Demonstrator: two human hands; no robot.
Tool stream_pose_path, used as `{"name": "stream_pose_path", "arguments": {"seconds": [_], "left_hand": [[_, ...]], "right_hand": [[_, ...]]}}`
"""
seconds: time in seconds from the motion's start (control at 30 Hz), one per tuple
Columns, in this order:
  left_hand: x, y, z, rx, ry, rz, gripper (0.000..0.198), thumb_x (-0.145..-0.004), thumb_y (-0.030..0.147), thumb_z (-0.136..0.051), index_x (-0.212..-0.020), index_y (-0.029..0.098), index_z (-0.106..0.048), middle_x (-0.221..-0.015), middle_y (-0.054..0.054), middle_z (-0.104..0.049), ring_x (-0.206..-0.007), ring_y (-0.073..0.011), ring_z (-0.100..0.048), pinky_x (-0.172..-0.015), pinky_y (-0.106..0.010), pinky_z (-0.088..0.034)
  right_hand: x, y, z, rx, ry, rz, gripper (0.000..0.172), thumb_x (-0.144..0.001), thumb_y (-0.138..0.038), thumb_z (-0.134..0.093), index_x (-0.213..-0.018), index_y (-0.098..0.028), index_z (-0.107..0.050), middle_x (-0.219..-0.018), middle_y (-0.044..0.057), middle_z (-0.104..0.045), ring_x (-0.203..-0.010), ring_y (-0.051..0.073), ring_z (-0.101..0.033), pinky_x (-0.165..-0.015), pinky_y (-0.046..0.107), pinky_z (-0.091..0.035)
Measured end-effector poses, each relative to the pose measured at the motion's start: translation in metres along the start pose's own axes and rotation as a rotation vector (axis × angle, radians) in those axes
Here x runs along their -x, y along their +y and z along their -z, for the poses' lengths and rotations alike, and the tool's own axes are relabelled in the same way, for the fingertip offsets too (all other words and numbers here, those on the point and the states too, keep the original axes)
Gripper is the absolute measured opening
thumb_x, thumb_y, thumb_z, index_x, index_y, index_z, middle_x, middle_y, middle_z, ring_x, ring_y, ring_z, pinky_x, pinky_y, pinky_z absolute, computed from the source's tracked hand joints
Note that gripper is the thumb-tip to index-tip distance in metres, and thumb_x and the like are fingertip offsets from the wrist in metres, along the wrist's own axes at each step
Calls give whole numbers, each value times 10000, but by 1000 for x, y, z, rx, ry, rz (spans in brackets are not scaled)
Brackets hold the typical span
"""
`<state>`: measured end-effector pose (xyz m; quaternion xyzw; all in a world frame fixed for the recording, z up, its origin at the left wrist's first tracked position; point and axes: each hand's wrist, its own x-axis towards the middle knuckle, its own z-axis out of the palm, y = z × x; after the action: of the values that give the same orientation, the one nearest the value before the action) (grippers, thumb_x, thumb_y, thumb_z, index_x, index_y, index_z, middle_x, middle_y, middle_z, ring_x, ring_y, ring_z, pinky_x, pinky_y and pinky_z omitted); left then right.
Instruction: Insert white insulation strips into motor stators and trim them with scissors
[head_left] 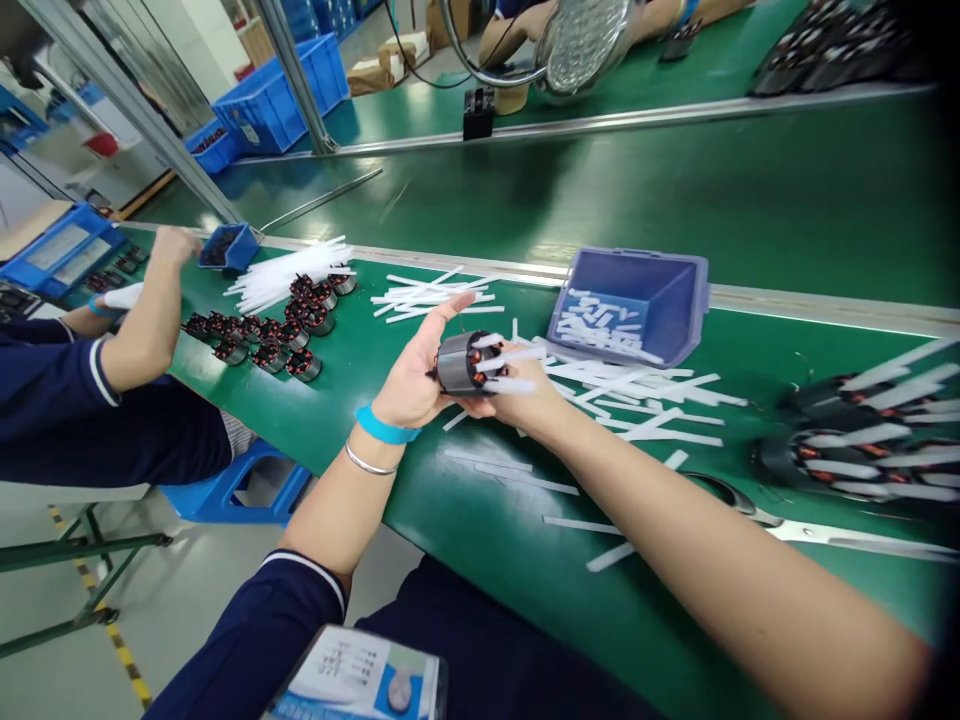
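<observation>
My left hand (420, 375), with a blue wristband and a metal bangle, is wrapped round a dark motor stator (455, 364) with its thumb stretched out along the top. The stator lies on its side, its copper-wound end facing right. Several white strips (514, 385) stick out of that end. Close against the same end is my right hand (529, 395); its fingers are bent in and mostly hidden behind the strips and the stator, so what they pinch does not show. Loose white strips (637, 395) are scattered on the green table beneath and beside my hands.
A purple-blue bin (675, 310) holds short white pieces. Scissors (806, 530) and stators with strips (825, 460) lie at right. More stators (304, 365) and strip piles (289, 272) stand at left, near a co-worker's arm (150, 310). A lamp (589, 45) hangs above.
</observation>
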<state>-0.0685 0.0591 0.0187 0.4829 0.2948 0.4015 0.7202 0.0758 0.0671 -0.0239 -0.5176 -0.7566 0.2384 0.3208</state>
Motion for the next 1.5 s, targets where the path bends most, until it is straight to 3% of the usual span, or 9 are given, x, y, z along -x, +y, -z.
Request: {"name": "stream_pose_path", "arguments": {"seconds": [0.17,0.27,0.33,0.43,0.5,0.87,1.03,1.2,1.5], "left_hand": [[2,-6,-7,-49,-158,106,1011,-734,224,-732,-1530,271,-110,-791,-10,-714,-536,-168,-681,-471,-229,-547],[1,-9,-12,-104,-232,187,1068,-728,161,-706,-1543,304,-30,-776,-2,-718,-545,-162,-686,-488,-223,-552],[0,-13,-16,-120,-252,223,994,-720,147,-687,-1536,319,-146,-788,-6,-725,-530,-145,-677,-479,-206,-540],[-1,-23,-23,-107,-251,317,622,-674,168,-695,-1285,192,-579,-852,-67,-735,-539,-152,-675,-423,-189,-504],[-1,-31,-28,-78,-240,391,456,-649,186,-694,-1102,134,-670,-850,-90,-733,-498,-145,-653,-386,-194,-481],[-1,-40,-35,60,-268,595,540,-616,180,-667,-1153,128,-629,-876,-102,-740,-678,-265,-741,-553,-277,-587],[4,-45,-45,-144,-249,510,614,-704,209,-708,-1293,140,-550,-1103,-146,-704,-780,-227,-748,-611,-218,-578],[9,-58,-47,-234,-198,368,507,-759,182,-606,-1262,136,-563,-981,-102,-717,-690,-156,-717,-631,-234,-566],[10,-59,-43,-461,-154,152,177,-727,75,-579,-880,102,-665,-764,-28,-654,-640,-88,-583,-586,-178,-478]], "right_hand": [[59,4,65,-341,210,-116,155,-852,-344,-611,-823,-195,-644,-705,27,-683,-595,170,-641,-552,291,-524],[96,-3,94,-552,365,-170,140,-783,-377,-730,-810,-244,-699,-784,27,-710,-695,183,-657,-601,294,-536],[111,-9,100,-538,409,-207,127,-759,-364,-762,-804,-262,-701,-786,23,-703,-698,185,-647,-605,302,-534],[120,-11,95,-459,363,-227,174,-756,-387,-762,-737,-239,-674,-709,23,-675,-618,171,-612,-565,297,-516],[121,-8,89,-475,286,-236,225,-765,-412,-746,-695,-213,-664,-684,31,-667,-610,164,-611,-557,281,-514],[119,8,78,-642,353,-400,196,-643,-311,-769,-766,-169,-713,-673,37,-695,-554,132,-609,-530,245,-530],[117,15,59,-770,394,-483,177,-593,-288,-781,-704,-177,-698,-650,35,-695,-575,142,-634,-546,237,-535],[119,20,47,-854,401,-571,186,-546,-255,-790,-696,-201,-695,-600,16,-671,-522,124,-593,-475,207,-489],[124,25,50,-598,206,-320,56,-630,-195,-683,-621,-237,-646,-791,31,-684,-716,185,-625,-602,266,-508]]}}
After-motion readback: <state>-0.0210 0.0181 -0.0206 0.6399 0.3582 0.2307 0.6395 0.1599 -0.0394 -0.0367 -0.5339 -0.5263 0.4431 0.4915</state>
